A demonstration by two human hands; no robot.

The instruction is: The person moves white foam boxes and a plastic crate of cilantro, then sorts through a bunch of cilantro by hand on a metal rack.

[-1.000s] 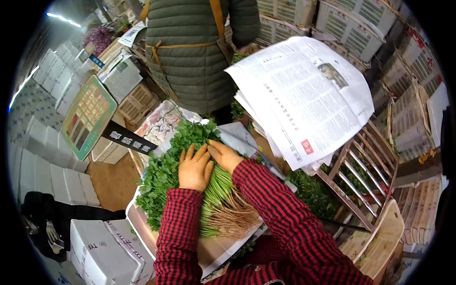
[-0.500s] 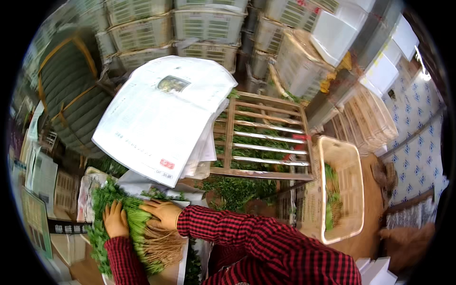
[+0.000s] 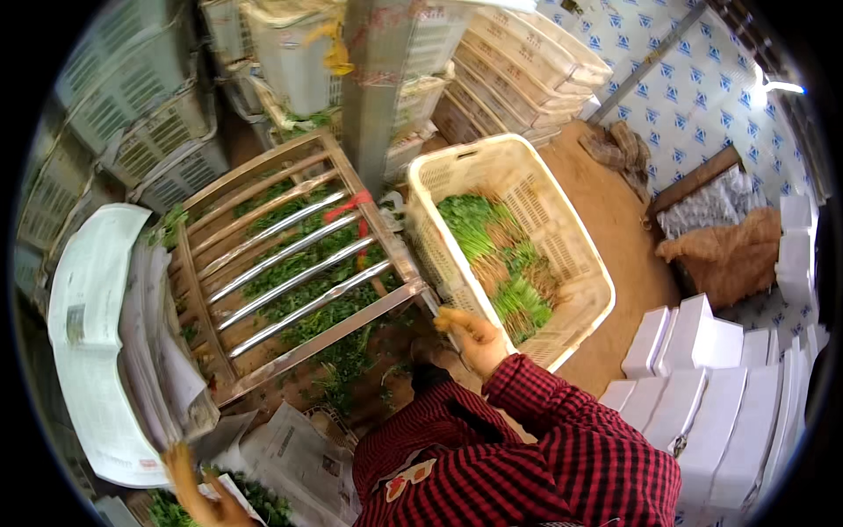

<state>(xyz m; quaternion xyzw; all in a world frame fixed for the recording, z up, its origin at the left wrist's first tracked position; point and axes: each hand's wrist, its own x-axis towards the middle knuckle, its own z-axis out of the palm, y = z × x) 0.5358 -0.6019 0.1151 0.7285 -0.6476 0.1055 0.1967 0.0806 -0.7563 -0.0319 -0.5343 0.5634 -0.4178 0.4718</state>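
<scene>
Beside the right hand (image 3: 474, 338), a cream slatted crate (image 3: 571, 334) of rooted greens (image 3: 500, 255).

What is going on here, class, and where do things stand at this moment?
A person in a red checked shirt works among crates of leafy greens. The right hand reaches toward the rim of a cream plastic crate that holds bundled greens. The left hand is low at the picture's edge, on newspaper sheets beside more greens. A slatted metal rack lies over loose greens, and a newspaper stack sits next to it.

Left hand (image 3: 198, 492) blurred, cut by the lower edge; its grip on the greens (image 3: 255, 502) unclear.
</scene>
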